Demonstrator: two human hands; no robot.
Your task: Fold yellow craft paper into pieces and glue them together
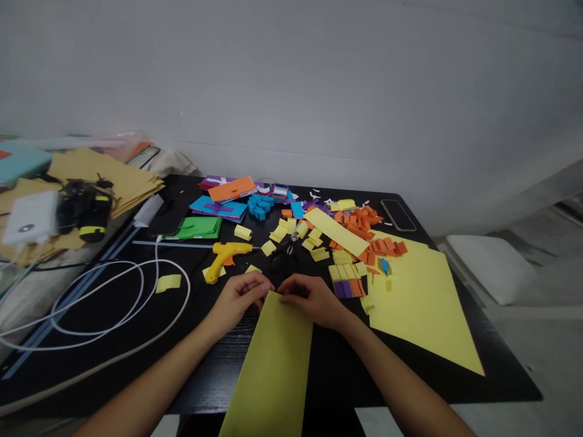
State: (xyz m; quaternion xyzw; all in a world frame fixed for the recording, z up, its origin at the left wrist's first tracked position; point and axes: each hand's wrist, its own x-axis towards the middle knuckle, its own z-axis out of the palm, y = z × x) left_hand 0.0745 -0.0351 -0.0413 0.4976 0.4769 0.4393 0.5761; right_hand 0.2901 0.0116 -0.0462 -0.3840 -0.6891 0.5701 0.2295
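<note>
A long strip of yellow paper (276, 376) stretches from the bottom edge up to both hands. My left hand (243, 297) pinches its far left corner between thumb and fingers. At the far right corner, my right hand (314, 297) grips the same paper with curled fingers. Just beyond the hands lie black scissors (285, 258), partly among small folded yellow paper pieces (279, 232). A yellow glue gun (223, 258) rests left of the scissors. To the right is a block of folded yellow, purple and orange pieces (348, 279).
Large yellow sheets (423, 303) cover the table's right side, with orange folded pieces (385, 247) on them. A phone (398, 215) lies at the back right. White cables (141, 297) loop across the left. Coloured paper stacks (218, 208) sit at the back, and a white power bank (31, 215) at far left.
</note>
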